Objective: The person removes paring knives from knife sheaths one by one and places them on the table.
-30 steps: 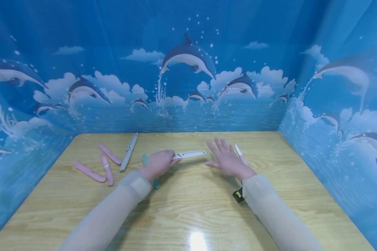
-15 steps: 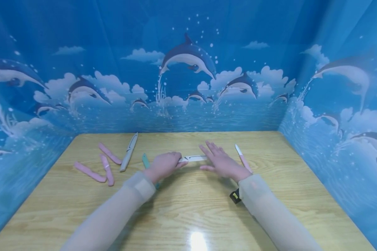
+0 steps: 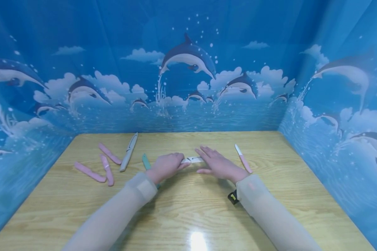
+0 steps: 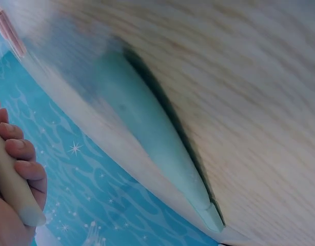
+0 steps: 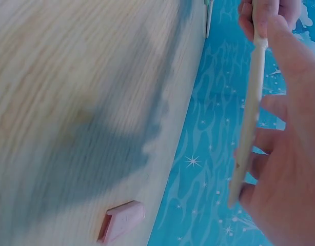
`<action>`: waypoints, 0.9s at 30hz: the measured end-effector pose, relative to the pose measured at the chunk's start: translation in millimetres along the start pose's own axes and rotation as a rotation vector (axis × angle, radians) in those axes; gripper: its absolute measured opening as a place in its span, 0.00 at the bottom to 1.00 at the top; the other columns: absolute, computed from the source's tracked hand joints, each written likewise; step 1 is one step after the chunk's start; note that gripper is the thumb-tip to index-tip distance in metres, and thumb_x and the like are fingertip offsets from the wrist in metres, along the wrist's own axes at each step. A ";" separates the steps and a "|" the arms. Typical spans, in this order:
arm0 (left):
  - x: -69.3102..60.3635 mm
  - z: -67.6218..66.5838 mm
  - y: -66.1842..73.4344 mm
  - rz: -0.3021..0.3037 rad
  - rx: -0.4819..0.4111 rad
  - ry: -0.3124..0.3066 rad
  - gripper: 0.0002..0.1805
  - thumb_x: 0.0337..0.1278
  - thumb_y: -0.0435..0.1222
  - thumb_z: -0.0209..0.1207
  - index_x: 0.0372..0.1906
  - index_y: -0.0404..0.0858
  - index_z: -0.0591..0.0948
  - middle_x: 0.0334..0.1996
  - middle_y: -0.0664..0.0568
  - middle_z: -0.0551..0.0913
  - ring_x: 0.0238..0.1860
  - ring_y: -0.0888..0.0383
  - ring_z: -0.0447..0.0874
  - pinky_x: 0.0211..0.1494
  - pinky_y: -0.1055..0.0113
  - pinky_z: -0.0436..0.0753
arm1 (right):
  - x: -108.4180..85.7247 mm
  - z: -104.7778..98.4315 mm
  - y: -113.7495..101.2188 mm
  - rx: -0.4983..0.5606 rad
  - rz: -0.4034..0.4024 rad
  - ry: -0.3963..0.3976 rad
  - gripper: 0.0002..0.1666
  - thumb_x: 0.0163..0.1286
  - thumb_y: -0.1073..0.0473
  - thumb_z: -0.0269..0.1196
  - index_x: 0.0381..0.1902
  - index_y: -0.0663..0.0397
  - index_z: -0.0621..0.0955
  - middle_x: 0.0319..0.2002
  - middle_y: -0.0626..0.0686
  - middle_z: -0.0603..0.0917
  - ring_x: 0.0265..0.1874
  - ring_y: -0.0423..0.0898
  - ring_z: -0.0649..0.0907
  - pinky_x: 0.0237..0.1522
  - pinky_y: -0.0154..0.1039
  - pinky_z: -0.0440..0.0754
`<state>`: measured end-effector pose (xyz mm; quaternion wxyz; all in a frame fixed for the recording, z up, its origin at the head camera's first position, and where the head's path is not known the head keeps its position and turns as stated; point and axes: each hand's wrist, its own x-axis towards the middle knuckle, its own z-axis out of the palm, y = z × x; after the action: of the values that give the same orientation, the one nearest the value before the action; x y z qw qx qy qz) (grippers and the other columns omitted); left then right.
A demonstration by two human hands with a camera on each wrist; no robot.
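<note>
A cream knife (image 3: pixel 194 159), its blade in a white slotted sheath, is held above the table between both hands. My left hand (image 3: pixel 167 166) grips its handle (image 4: pixel 13 174), fingers curled round it. The right hand (image 3: pixel 221 164) lies over the sheath's far end. In the right wrist view its fingers are mostly extended behind the sheath (image 5: pixel 248 113), and its thumb points toward the left hand. Beneath the left forearm lies a green knife (image 4: pixel 157 138), partly hidden in the head view. Right of the right hand lies a pink-handled knife (image 3: pixel 244 162) with a white blade.
At the table's left are a grey sheathed knife (image 3: pixel 128 153) and several slim pink pieces (image 3: pixel 109 153). A blue dolphin-print curtain (image 3: pixel 188 115) walls the wooden table (image 3: pixel 188 216) at the back and sides. The right wrist wears a black strap piece (image 3: pixel 233 197).
The left hand has carried the knife slightly to the right. The right hand has moved left, and its fingers now cover the end of the sheath.
</note>
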<state>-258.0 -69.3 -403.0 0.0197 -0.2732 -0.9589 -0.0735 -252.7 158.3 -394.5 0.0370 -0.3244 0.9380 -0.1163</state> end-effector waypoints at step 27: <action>-1.3 2.5 12.4 0.056 0.048 0.021 0.19 0.70 0.53 0.48 0.34 0.42 0.75 0.23 0.57 0.76 0.21 0.62 0.70 0.26 0.68 0.74 | 2.2 4.1 3.2 0.083 0.046 -0.052 0.33 0.73 0.43 0.54 0.69 0.55 0.67 0.58 0.59 0.79 0.55 0.56 0.79 0.59 0.55 0.74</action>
<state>-250.4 -59.2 -404.0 0.0385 -0.2984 -0.9522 -0.0527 -255.7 158.7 -399.3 0.0775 -0.3038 0.9383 -0.1459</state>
